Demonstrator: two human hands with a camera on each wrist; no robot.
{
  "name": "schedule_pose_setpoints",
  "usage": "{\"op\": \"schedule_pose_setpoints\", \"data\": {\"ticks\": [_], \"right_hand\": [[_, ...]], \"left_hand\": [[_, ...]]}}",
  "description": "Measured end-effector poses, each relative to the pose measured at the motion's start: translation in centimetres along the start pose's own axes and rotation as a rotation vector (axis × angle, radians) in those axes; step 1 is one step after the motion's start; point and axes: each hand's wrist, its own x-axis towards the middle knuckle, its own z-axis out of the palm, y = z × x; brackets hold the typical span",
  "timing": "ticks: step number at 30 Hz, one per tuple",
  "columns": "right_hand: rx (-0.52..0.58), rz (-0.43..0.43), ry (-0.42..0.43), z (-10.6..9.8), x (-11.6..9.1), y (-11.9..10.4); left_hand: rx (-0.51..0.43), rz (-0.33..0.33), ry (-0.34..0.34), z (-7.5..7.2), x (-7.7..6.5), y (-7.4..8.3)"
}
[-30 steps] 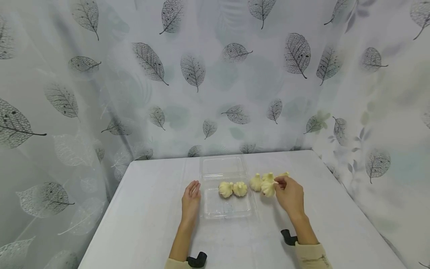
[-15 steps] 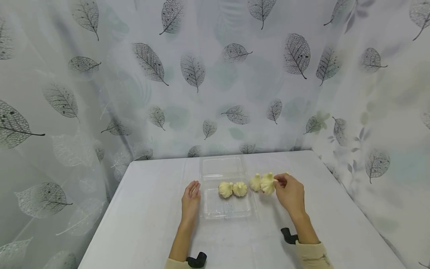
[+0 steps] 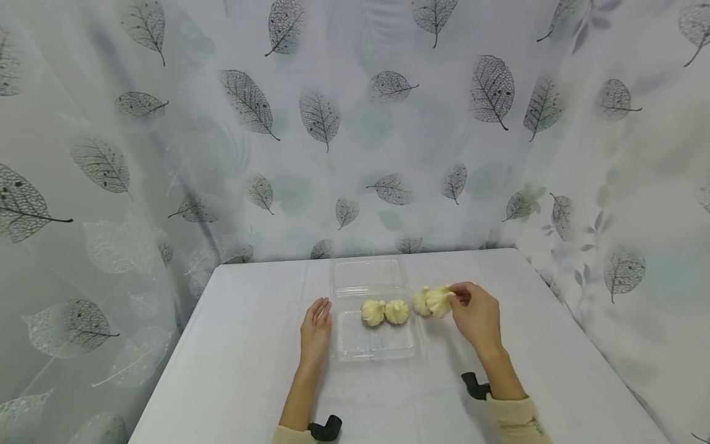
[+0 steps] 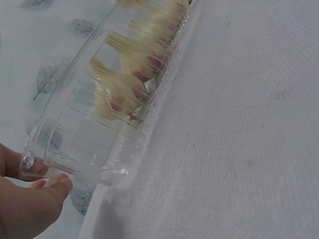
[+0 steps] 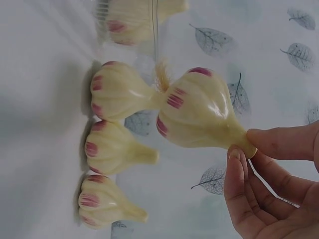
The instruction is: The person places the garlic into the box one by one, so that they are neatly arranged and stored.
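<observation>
My right hand pinches a pale yellow garlic bulb by its stem, thumb against fingertips. The bulb has purple streaks and hangs above the table, right of a clear plastic box. Behind it in the right wrist view stand several more garlic bulbs in a row, mostly hidden in the head view. Inside the open box sit two garlic bulbs, side by side. My left hand lies along the box's left side with fairly straight fingers; its fingertips touch the box's corner.
The box's lid lies folded back toward the table's far edge. A white cloth covers the table. A curtain printed with leaves hangs behind and at both sides. Black wrist mounts sit on both forearms.
My right hand has shifted slightly left with the garlic bulb, toward the box. The left hand and the two bulbs in the box have stayed where they were.
</observation>
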Motion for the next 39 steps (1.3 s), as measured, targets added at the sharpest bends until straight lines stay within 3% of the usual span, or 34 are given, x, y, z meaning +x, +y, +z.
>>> {"op": "schedule_pose_setpoints", "data": {"ticks": [39], "right_hand": [[0.055, -0.092, -0.054, 1.8, 0.5, -3.3]], "left_hand": [[-0.008, 0.012, -0.012, 0.0, 0.0, 0.2]]}}
